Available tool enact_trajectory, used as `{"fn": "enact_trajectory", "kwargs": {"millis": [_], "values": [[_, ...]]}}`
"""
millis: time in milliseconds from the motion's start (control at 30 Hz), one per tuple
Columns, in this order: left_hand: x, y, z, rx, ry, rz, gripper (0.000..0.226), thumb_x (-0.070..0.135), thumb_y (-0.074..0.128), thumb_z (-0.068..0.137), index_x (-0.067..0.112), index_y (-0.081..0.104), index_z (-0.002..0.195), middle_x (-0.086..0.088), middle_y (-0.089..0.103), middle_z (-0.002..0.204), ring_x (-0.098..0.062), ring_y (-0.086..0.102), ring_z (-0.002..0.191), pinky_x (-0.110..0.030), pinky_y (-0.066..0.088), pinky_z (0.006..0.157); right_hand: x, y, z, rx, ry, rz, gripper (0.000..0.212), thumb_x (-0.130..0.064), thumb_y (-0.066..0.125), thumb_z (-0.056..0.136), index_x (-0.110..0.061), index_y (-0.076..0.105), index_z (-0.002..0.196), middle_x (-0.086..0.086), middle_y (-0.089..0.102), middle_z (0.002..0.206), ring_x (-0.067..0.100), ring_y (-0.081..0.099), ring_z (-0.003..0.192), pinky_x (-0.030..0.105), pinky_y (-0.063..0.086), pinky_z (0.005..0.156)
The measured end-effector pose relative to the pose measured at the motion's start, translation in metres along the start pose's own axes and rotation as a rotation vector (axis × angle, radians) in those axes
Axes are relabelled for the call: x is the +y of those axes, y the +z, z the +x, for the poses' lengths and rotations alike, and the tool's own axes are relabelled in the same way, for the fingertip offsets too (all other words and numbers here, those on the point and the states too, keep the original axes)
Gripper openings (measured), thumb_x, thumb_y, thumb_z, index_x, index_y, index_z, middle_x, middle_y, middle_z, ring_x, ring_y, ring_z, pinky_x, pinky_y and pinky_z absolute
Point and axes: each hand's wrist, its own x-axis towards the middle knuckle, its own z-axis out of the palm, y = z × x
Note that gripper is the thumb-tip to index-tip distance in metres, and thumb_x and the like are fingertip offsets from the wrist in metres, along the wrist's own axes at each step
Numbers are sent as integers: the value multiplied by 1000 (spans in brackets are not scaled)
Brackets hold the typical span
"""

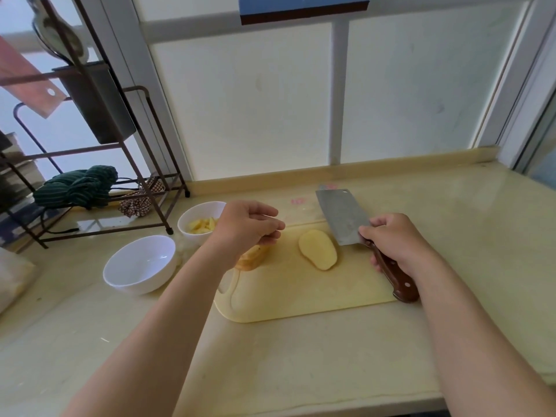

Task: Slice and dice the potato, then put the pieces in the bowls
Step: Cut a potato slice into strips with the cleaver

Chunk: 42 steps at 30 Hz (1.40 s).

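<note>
As I look down at the pale counter, left to right:

Rack: a dark metal rack [99, 152] stands at the far left, with a green striped cloth [76, 188] bunched on its low shelf.

Near bowl: a white bowl [140, 264] sits on the counter left of the board; I see nothing inside it.

Far bowl: a second white bowl [200, 221], just behind the first, holds pale potato sticks [203, 225].

Left hand: my left hand [248, 225] hovers over the board's left end, fingers loosely curled. Directly under it is the potato chunk [252, 257], skin showing. I cannot tell whether my fingertips touch it or grip it.

Cutting board: a cream plastic cutting board [301, 296] lies in the middle of the counter.

Potato slice: one oval potato slice [318, 249] lies flat on the board, between my hands, close to the blade's lower edge.

Cleaver: the cleaver [343, 216] has its blade raised and tilted away from me.

Right hand: my right hand [394, 242] is wrapped tight around the cleaver's brown wooden handle, thumb and forefinger pinching the blade's heel.
</note>
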Motion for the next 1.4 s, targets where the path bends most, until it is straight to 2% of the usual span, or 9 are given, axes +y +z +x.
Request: {"fn": "enact_trajectory", "kwargs": {"millis": [267,400,467,667,800,967,1133,1233,1400], "values": [[-10,3,0,55,198,404,14,14,61,94,14,72,104,1,74,89,-17,71,82,-30,60,78,-2,1,0,0,14,-27,19,-9,64,93,7,65,104,18,62,77,28,58,46,35,52,46],[-24,34,-4,-196,401,849,31,27,61,94,21,65,124,3,62,120,-15,60,103,-31,49,93,-7,-3,-4,8,35,-23,21,-6,64,92,9,64,106,21,62,80,28,57,45,34,51,45],[-29,47,-5,-289,380,931,44,37,61,92,24,57,134,4,50,134,-17,57,112,-33,46,98,-12,-9,-7,21,37,-44,17,-1,60,89,8,65,103,21,62,79,27,57,43,33,50,44],[-35,60,5,-342,306,998,64,54,60,86,36,40,144,3,21,160,-22,40,138,-35,37,109,-22,-25,-28,0,5,-286,25,2,48,87,-2,62,108,17,66,83,27,61,50,33,46,53],[-40,59,15,-340,346,966,66,63,60,77,34,49,136,7,48,126,-19,53,113,-33,46,93,-28,-20,-41,-20,-8,-385,34,2,45,83,9,55,116,22,68,85,29,63,54,35,45,58],[-43,65,12,-321,440,950,61,63,60,80,29,57,131,5,52,111,-18,52,100,-30,44,82,-48,-8,-57,-167,-46,-456,20,-6,53,89,-9,55,108,17,65,97,33,69,80,47,62,74],[-39,76,4,-331,498,942,50,59,60,86,26,60,122,0,52,100,-19,51,89,-33,43,74,-59,-6,-76,-306,-27,-519,37,-6,41,100,-20,38,134,17,63,93,21,68,60,35,60,56],[-37,76,4,-344,504,992,53,62,60,86,25,59,125,-1,53,108,-23,55,98,-35,46,80,-62,-7,-81,-298,-53,-605,46,-8,38,100,-23,32,143,17,65,93,23,71,64,39,64,61],[-40,64,3,-415,570,987,61,64,56,86,24,58,133,-8,38,152,-25,42,136,-39,40,109,-62,-4,-82,-262,-90,-703,47,-8,39,100,-21,29,145,14,66,86,19,64,55,28,54,48]]}}
